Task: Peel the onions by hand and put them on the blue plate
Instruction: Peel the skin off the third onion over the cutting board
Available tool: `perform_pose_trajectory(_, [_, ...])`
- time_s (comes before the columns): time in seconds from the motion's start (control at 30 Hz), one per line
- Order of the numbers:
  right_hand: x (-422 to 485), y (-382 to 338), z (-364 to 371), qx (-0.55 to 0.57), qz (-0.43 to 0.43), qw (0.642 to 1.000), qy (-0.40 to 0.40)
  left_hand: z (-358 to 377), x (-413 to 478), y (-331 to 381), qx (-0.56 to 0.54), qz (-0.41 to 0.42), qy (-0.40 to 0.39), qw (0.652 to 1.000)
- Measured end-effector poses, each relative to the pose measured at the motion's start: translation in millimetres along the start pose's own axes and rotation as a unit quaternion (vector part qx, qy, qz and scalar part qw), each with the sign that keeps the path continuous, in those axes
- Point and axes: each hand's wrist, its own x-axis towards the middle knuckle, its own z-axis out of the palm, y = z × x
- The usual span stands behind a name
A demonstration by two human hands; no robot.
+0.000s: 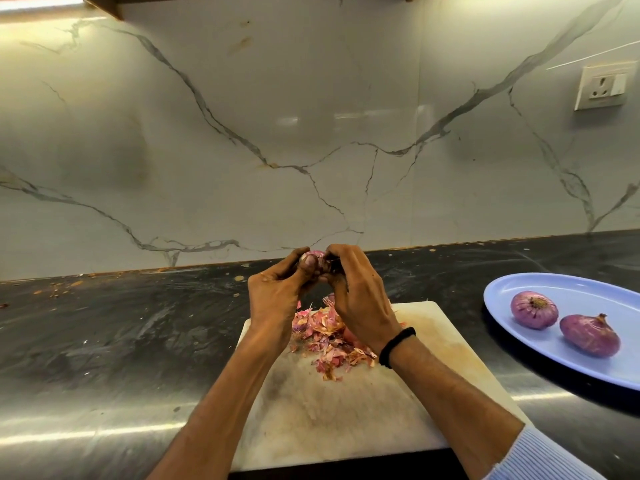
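Onion (pixel 317 254) is held between both hands, raised above the far edge of the cutting board (pixel 346 420). The left hand (pixel 277 292) curls around its left side with the thumb pressed on the pinkish skin. The right hand (pixel 356 299) grips it from the other side, fingers bent over the top. The fingers hide most of the bulb, so how much skin is left on it cannot be told. On the far half of the cutting board, under the wrists, lies a loose heap of pink and tan peels (pixel 325 337). The cutting board is white with brownish stains and lies on a dark, scuffed counter (pixel 104 341). To the right of the cutting board, apart from it, rests the blue plate (pixel 571 289), cut off by the frame edge. It holds two purple onions, one (pixel 534 309) with its root end up and another (pixel 589 336) just beside it, lying on its side with a short stalk. A black band (pixel 394 346) circles the right wrist, and a pale striped sleeve (pixel 540 455) shows lower on that arm. Beyond the cutting board rises a veined marble wall (pixel 311 116), with a socket (pixel 604 86) high to the right.
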Motion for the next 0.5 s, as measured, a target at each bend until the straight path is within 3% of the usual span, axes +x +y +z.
perform_pose_trajectory(0.5, [0.7,4.3,1.9,-0.013,-0.027,1.000,-0.008,-1.5,0.9,0.4,-0.020,-0.028,0.012,0.999])
